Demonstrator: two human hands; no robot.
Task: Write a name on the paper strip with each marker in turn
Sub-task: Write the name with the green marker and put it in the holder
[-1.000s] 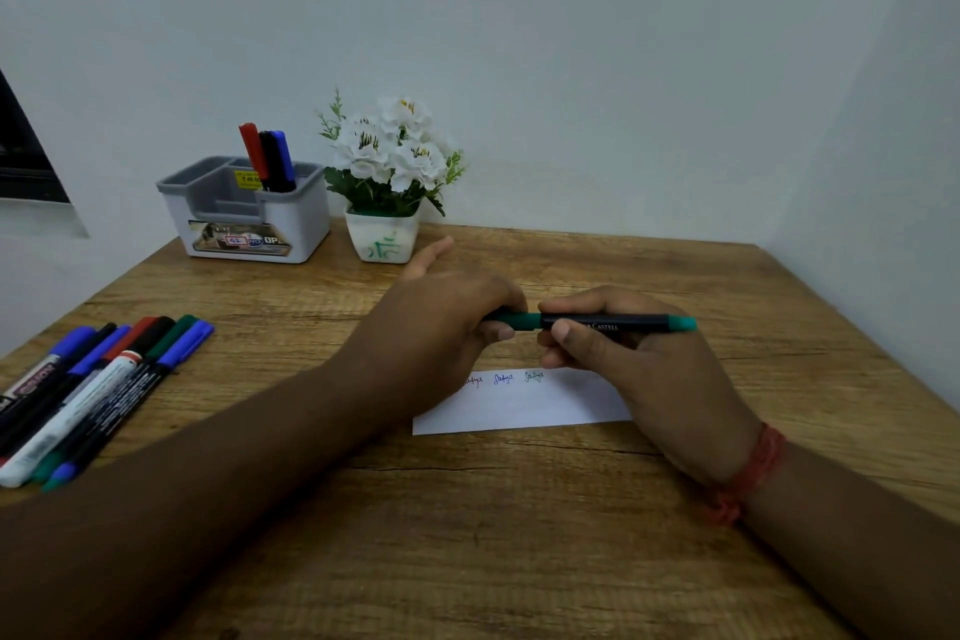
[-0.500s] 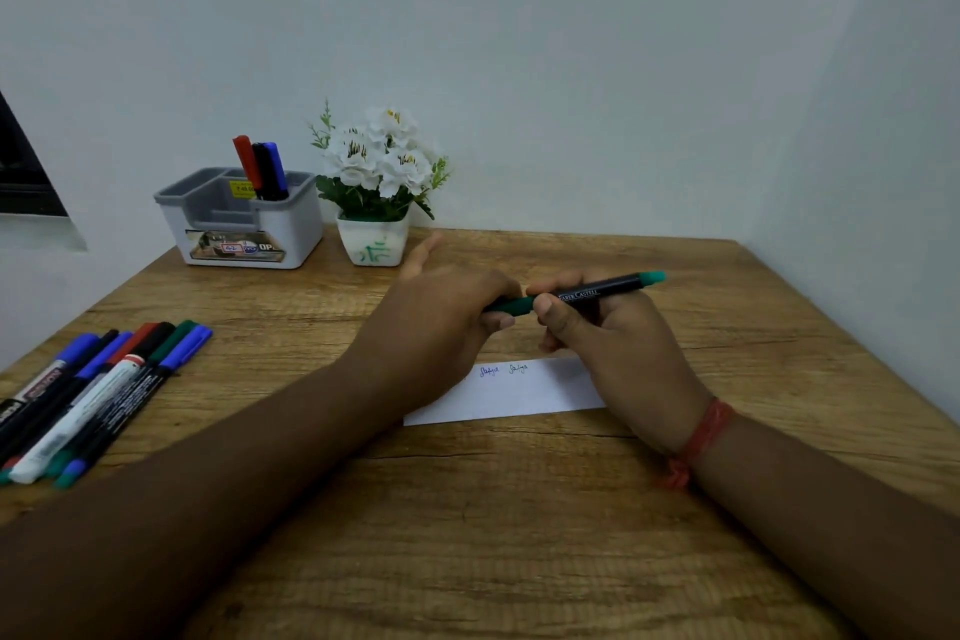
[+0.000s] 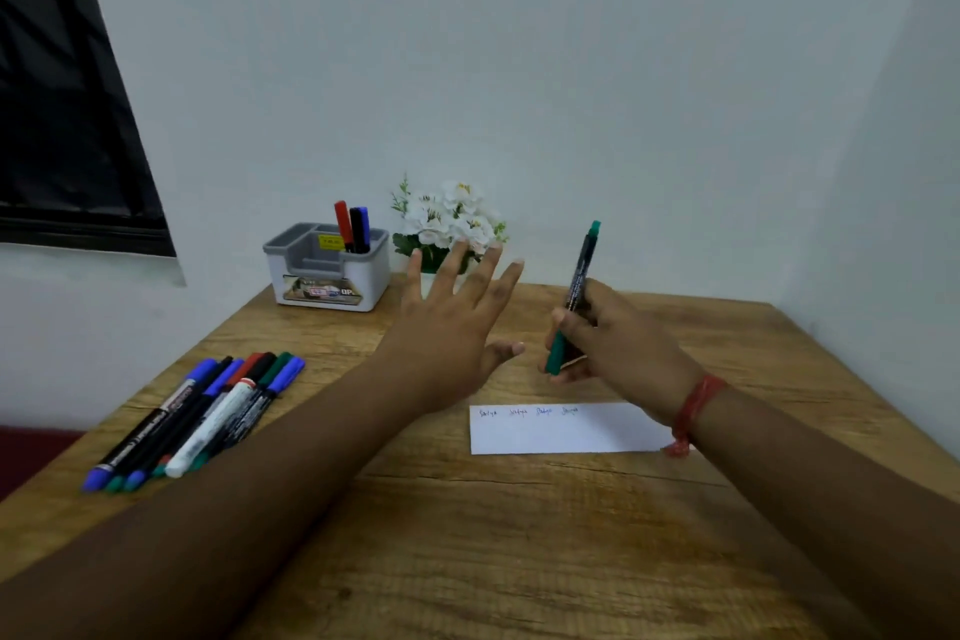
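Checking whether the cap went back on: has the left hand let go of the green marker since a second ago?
Yes. The left hand now hovers open, apart from the green marker, toward the flower pot.

Both forearms were bare from the lower frame edge to the wrists; no sleeve was visible on either arm. The left hand [image 3: 447,327], at centre frame, carried no ring, watch or band. The right hand [image 3: 618,343], at centre right, was likewise without rings. A red thread band [image 3: 696,405] encircled the right wrist in several strands. A short frayed red tail [image 3: 678,447] hung from the band's lower side. Fingernails were short and unpainted.
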